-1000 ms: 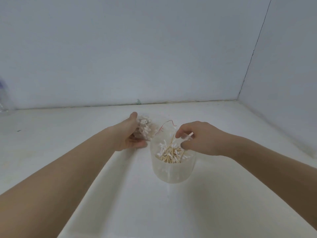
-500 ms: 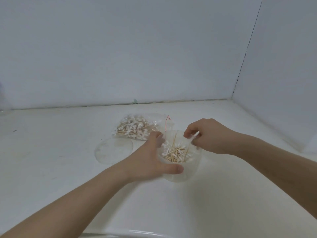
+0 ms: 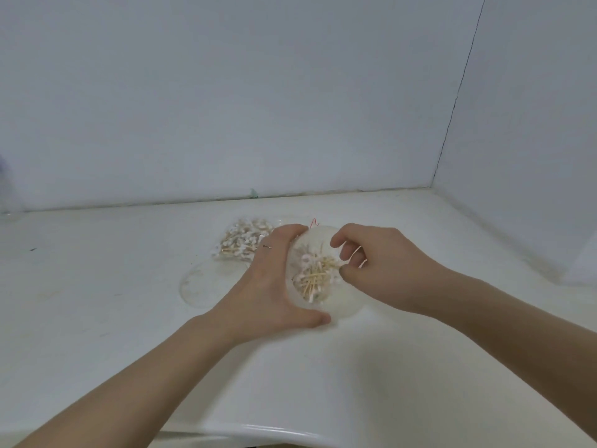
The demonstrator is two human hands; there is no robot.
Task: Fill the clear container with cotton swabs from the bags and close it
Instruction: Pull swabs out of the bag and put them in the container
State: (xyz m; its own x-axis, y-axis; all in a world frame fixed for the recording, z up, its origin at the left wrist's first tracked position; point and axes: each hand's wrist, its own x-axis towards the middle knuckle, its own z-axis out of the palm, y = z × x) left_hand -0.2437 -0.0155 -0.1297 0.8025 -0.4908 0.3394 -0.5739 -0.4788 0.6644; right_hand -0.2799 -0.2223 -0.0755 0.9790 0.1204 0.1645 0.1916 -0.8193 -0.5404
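Observation:
The clear container (image 3: 339, 302) stands at the table's middle, tipped so that I look into its mouth. Several wooden-stick cotton swabs (image 3: 315, 276) lie jumbled inside. My left hand (image 3: 271, 286) wraps its left side, thumb at the front and fingers round the back. Over the right rim hovers my right hand (image 3: 381, 270), fingers loosely curled and apart; I see nothing pinched between thumb and forefinger. A clear bag of cotton swabs (image 3: 240, 242) lies just behind my left hand.
A clear round lid (image 3: 198, 287) lies flat on the white table (image 3: 97, 302), left of my left wrist. A thin red thread (image 3: 314, 222) shows behind the container. White walls (image 3: 290, 108) close the back and right sides; the table's front edge (image 3: 274, 436) is near.
My left hand left the bag of swabs, came round to the container and now grips its side. The right hand stayed over the rim; the white stick it pinched is no longer visible.

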